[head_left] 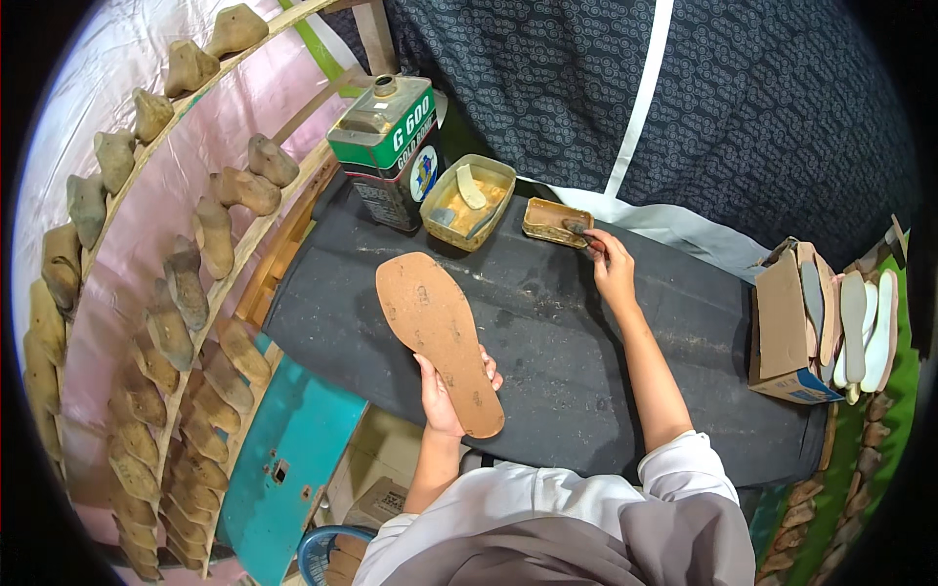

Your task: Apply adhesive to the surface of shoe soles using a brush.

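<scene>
A brown shoe insole [430, 317] is gripped near its heel by my left hand [446, 400], thumb on the upper face and fingers round the far edge. It is held tilted over the front part of the dark table, its wide toe end pointing away and to the left. My right hand [613, 272] pinches a small brush-like tool with a dark head [575, 227], which rests in a shallow rectangular dish [539, 232] of brownish residue. Whether the head has bristles is too small to tell. Left of the dish stands a tub [467, 240] with yellowish contents and a pale curved piece inside.
Behind the tub's left side stands a green and black metal can [383, 156]. A cardboard box [779, 313] of soles sits on the table's [557, 361] right end. Racks of wooden shoe lasts [186, 283] line the left, above a teal panel [288, 449]. Dark patterned cloth [762, 107] hangs behind.
</scene>
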The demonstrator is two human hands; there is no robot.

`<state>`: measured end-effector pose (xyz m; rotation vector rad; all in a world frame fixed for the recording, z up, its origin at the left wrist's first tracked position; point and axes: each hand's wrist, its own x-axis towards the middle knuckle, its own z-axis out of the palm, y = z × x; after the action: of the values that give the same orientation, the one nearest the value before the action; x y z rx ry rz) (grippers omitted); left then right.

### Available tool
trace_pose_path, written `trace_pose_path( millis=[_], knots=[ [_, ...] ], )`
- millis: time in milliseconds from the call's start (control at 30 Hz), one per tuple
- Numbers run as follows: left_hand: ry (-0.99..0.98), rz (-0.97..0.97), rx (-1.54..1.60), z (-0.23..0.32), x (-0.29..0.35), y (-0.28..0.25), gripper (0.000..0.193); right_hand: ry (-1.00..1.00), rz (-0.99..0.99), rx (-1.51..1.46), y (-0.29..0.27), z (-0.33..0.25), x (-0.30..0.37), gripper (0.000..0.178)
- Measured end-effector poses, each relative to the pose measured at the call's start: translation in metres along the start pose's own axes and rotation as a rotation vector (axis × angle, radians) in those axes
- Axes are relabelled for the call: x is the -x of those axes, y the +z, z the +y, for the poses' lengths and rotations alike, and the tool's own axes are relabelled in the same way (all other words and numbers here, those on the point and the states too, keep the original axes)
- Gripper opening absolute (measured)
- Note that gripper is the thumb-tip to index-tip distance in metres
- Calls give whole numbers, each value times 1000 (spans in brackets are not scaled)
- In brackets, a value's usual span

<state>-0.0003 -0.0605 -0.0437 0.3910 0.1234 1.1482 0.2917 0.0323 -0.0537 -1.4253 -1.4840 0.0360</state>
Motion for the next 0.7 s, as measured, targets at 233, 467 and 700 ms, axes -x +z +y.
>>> trace_pose_path(
  millis=[233,467,700],
  knots=[
    [24,27,-26,-2,0,3,71,68,-51,-52,0,-7,6,41],
    [88,192,-107,-10,5,13,70,-11,76,114,-17,-21,23,62],
    [131,177,-212,-15,24,9,70,146,347,20,-61,-28,56,51]
  ],
)
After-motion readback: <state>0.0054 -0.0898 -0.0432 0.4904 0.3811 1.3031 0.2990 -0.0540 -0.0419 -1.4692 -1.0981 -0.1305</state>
